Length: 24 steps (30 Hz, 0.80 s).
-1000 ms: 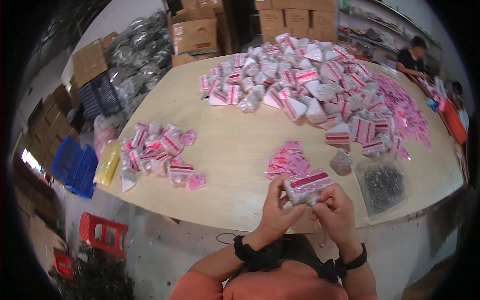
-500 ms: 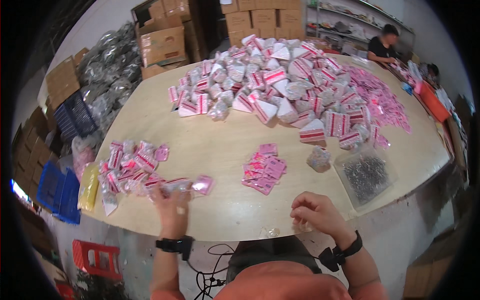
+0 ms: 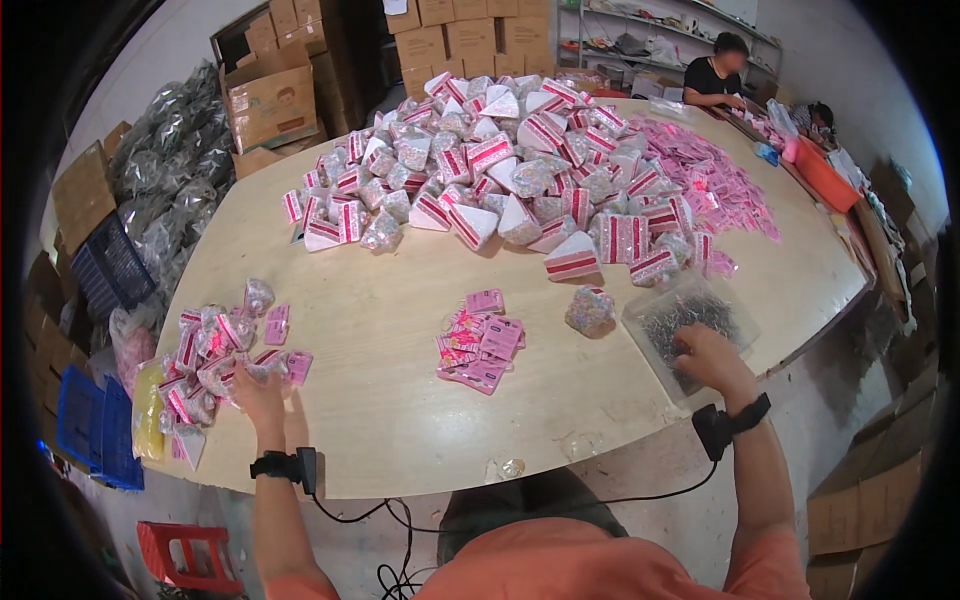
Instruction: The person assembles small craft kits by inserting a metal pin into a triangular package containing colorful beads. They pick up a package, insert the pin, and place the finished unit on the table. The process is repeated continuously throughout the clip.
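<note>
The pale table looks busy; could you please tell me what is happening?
The person's left hand is at a small pile of pink-and-white wedges on the pale table. The right hand is in a translucent square tray of thin dark bits. Flat pink cards lie between the hands; a larger wedge heap lies beyond.

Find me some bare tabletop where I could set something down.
A broad bare patch lies between the left pile and the middle pink cards. A smaller one lies between those cards and the clear tray, below the lone sparkly piece. The big heap and loose pink pieces crowd the far side.
</note>
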Each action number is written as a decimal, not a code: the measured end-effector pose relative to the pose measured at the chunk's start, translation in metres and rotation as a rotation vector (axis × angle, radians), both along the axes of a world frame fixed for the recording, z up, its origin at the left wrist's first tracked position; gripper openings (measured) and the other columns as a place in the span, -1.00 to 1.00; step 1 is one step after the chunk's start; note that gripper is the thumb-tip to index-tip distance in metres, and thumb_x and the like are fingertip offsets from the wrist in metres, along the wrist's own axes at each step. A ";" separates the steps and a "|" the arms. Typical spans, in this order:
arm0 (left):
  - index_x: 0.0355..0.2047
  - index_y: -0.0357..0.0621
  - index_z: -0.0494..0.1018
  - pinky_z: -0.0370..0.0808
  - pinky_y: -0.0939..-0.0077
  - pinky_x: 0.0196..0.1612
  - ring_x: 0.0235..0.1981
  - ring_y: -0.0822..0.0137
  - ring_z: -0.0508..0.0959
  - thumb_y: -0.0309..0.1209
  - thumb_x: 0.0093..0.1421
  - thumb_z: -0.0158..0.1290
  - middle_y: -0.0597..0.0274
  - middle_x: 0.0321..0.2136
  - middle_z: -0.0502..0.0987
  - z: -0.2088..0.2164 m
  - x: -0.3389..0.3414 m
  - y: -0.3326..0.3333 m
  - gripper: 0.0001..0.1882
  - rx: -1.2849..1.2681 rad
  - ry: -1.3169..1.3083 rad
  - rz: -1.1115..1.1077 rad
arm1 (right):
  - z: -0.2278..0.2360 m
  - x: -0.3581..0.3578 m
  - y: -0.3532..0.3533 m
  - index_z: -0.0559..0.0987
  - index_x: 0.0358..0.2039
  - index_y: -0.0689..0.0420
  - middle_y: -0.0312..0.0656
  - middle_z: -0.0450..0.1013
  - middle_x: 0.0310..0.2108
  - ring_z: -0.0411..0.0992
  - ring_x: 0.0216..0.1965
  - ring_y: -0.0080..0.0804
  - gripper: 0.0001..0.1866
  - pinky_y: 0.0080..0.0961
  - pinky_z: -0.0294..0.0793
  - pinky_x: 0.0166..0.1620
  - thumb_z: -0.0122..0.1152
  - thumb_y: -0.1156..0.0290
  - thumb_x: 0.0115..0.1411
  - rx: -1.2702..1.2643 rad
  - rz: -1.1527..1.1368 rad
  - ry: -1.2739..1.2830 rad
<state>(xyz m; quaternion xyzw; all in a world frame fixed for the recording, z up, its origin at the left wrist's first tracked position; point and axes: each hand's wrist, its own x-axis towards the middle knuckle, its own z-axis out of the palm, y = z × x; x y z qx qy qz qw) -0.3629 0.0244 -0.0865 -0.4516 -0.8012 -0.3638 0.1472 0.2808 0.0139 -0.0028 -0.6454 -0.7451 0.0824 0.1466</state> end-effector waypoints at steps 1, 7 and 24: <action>0.01 -0.37 0.20 0.20 0.16 0.07 -0.01 -0.10 0.28 -0.46 -0.10 0.12 -0.20 -0.06 0.30 0.008 0.014 -0.003 -0.37 0.022 0.049 -0.051 | -0.003 0.001 0.001 0.48 -0.45 0.21 -0.02 0.43 -0.39 0.40 -0.30 -0.03 -0.83 -0.23 0.38 -0.21 0.15 0.48 -0.13 -0.009 0.014 -0.045; -0.06 -0.30 0.28 0.15 0.08 0.08 0.02 -0.11 0.24 -0.47 -0.13 0.12 -0.17 -0.04 0.27 0.032 0.090 -0.013 -0.45 0.045 0.205 -0.382 | -0.011 -0.002 0.016 0.45 -0.52 0.21 0.00 0.41 -0.45 0.39 -0.31 -0.01 -0.89 -0.20 0.38 -0.24 0.13 0.50 -0.13 -0.146 0.009 -0.130; -0.14 -0.31 0.33 0.30 0.19 0.03 -0.03 -0.07 0.33 -0.41 -0.06 0.07 -0.15 -0.12 0.36 0.026 0.183 0.008 -0.57 -0.228 0.085 -0.639 | 0.012 0.018 0.005 0.33 -0.43 0.14 -0.27 0.37 -0.63 0.30 -0.74 -0.64 -0.98 -0.75 0.21 -0.70 -0.10 0.52 0.14 -0.023 -0.168 1.018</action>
